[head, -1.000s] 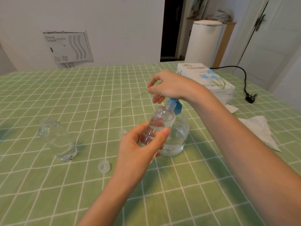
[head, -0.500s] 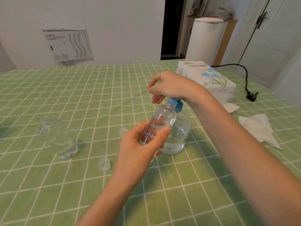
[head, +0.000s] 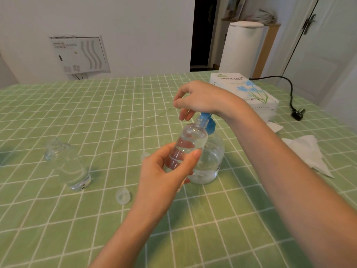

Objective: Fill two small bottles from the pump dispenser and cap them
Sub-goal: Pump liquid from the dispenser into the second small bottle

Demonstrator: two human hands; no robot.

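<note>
Left grip point(head: 164, 171): fingers and thumb are wrapping round the lower body of a small clear plastic bottle point(head: 190, 140), clamped on it and holding it off the surface point(head: 96, 113). The bottle is tilting, neck up and away from me, with its open threaded mouth sitting right at the blue nozzle point(head: 204, 118) of the pump dispenser point(head: 211, 161). Its wall is colourless and see-through; my fingers are showing through it. Clear liquid is lying inside, level hard to read.

Right grip point(head: 201, 99): resting palm-down on the dispenser's blue head, fingers loosely bent and hanging forward, clasping nothing that I can see.

The dispenser is standing upright on the green checked cloth, just behind the held bottle, with clear liquid in its rounded body.

The second small bottle point(head: 69, 165), also clear and uncapped, is standing well apart to the left. Two translucent caps are lying loose on the cloth: one point(head: 123, 196) near my left wrist, the other point(head: 144, 156) beyond my left thumb.

A tissue paper pack point(head: 245, 89), a crumpled tissue point(head: 307, 151) and a black plug point(head: 298, 114) are lying to the right.
</note>
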